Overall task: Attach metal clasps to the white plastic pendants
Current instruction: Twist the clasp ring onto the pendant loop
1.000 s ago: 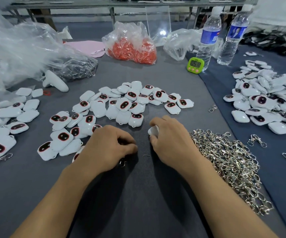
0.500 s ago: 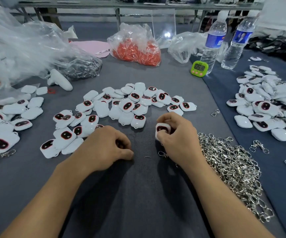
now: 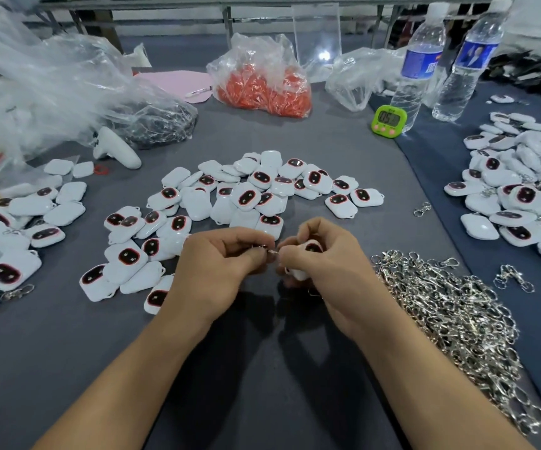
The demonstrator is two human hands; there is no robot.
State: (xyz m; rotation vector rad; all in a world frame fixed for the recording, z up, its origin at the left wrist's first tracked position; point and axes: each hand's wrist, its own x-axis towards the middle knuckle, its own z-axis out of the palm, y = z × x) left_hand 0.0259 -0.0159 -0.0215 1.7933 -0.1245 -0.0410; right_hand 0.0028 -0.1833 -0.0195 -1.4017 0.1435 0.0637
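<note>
My right hand point(image 3: 324, 264) grips a white plastic pendant point(image 3: 309, 251) with a dark red-rimmed face, held just above the grey table. My left hand point(image 3: 217, 264) pinches a small metal clasp point(image 3: 264, 249) whose tip reaches the pendant's edge between the two hands. Behind the hands lies a spread of several loose white pendants point(image 3: 246, 193). A heap of silver metal clasps point(image 3: 451, 316) lies to the right of my right forearm.
More pendants lie at the far left point(image 3: 12, 228) and on the blue cloth at right point(image 3: 516, 190). A green timer point(image 3: 389, 120), two water bottles point(image 3: 415, 66), a bag of orange pieces point(image 3: 262, 82) and clear plastic bags point(image 3: 51, 89) stand at the back.
Both hands have lifted off the table and come together. The right hand turned the pendant face up, and the left hand brought its clasp up to the pendant's edge.
</note>
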